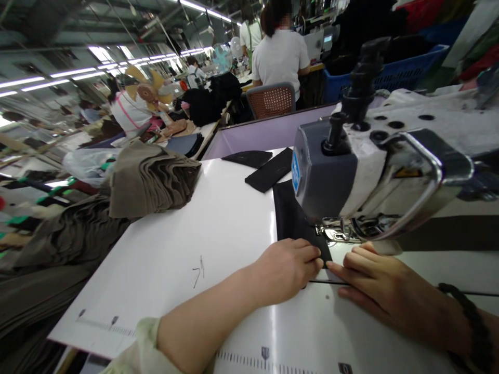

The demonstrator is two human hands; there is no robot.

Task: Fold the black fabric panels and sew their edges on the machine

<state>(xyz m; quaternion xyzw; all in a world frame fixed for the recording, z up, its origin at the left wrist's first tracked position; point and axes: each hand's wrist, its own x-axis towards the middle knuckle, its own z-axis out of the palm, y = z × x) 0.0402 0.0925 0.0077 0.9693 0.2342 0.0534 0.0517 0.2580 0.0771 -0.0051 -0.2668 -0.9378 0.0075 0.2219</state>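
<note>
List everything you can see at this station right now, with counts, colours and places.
Sewing machine: 1, grey and white, right
Tabletop: 1, white with black scale markings, centre
Black cloth: 1, black, at the needle area
Loose pieces: 2, black, far end of tabletop
Cloth stack: 1, olive-brown, tabletop's left edge
Basket: 1, blue, upper right
Chair: 1, brown back, grey frame, beyond the table
Large fan: 1, yellow, upper left
Co-workers: several, count blurred, white tops nearest, background
Wristband: 1, dark, right wrist
Left hand: 1, bare, on the black cloth
Right hand: 1, bare, fingertip at the cloth's near corner
</note>
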